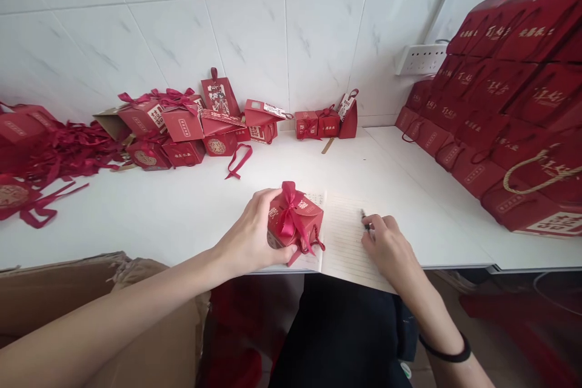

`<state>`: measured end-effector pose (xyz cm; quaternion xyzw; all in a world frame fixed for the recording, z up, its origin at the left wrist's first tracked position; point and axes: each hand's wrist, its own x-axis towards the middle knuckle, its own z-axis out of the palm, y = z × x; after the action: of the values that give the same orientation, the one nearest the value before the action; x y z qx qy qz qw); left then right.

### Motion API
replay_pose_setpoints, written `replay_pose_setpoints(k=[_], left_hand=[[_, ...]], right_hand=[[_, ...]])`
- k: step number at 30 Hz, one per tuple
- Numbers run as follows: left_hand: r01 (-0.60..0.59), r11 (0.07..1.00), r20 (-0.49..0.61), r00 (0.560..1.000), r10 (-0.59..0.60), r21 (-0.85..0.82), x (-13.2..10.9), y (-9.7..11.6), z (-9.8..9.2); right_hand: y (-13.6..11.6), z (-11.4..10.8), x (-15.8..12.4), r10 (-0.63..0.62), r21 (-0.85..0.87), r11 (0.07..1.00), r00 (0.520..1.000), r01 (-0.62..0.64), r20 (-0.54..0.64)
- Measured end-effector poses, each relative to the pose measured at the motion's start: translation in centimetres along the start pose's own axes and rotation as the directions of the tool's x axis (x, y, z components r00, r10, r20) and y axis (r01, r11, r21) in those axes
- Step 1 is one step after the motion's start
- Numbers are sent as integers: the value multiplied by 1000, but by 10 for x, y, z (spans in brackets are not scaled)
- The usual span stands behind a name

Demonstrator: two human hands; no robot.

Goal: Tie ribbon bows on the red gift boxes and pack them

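Ribboned red box in the left hand, pen in the right hand

The 2 hands are apart, at opposite sides of an open notebook. The left hand is clamped around the ribboned red box, thumb at the near side and fingers at the far side. The box sits over the notebook's left page, hiding most of it; whether its base rests on the paper I cannot tell. A pink-red bow crosses its top, and a twisted red cord hangs out towards the notebook's middle. The right hand is closed around the dark pen above the notebook's lined right page, and a dark band circles that wrist. The near edge of the right page juts past the white table.

Straight behind the notebook, near the tiled wall, are 2 small red boxes and a tapered red box. Behind it to the left are a loose ribbon, a cluster of red boxes and, farther left, a ribbon heap. Well to its right rises a stack of red boxes; nearer the person, left of the notebook, is a cardboard carton
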<state>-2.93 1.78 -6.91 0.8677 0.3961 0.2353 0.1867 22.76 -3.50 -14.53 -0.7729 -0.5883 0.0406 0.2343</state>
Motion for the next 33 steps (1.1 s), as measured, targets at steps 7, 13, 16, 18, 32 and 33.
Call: replay_pose_setpoints(k=[7,13,16,18,32,33], left_hand=[[-487,873,32,872,488,-40,2,-10,-13],[-344,939,300,894,334,-18,4,-13,-20],[-275,961,310,916,255,21,4,-15,-24],[-281,960,296,917,266,10,5,-15,-27],[-229,959,395,875,279,-170,7,-19,-31],[-212,963,398,879,263,-168,7,-19,-32]], right_hand=[[14,3,42,-113,43,993,993,113,19],[-3,26,67,-347,74,935,938,346,10],[1,22,78,-415,108,904,910,414,-7],[12,14,83,-394,120,910,918,398,-57],[-9,-28,50,-150,347,907,953,239,-263],[-21,-31,41,-179,387,885,957,258,-227]])
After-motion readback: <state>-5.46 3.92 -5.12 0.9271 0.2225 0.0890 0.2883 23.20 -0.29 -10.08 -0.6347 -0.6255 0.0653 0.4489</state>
